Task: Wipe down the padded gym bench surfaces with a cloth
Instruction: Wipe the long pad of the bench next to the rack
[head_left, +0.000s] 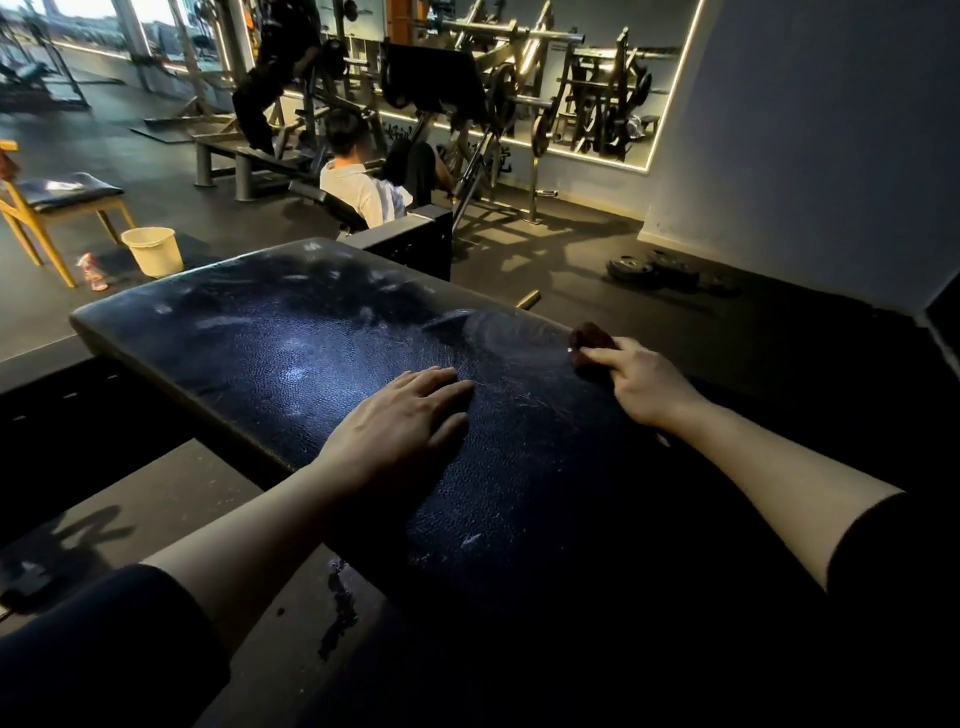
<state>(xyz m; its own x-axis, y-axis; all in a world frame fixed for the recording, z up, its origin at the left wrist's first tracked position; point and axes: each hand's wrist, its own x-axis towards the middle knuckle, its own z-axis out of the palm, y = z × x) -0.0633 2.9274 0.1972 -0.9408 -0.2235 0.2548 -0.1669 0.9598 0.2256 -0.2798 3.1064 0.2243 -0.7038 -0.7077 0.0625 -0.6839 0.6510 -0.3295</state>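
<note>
From the head camera, your left hand (410, 410) lies flat, fingers straight, on the dark padded worktop (291, 353); your right hand (631, 382) grips a dark reddish cloth (592, 339) at the pad's right edge; a pale bucket (153, 251) stands on the floor beyond.

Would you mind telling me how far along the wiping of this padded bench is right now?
Partly done, it seems. The bench pad shows swirled wipe smears over its far half and middle. In hand: the right hand grips a dark cloth at the pad's right edge, while the left hand rests flat on the pad. Left: pale streaks near that edge and specks on the near end; other pads are not judged here.
</note>
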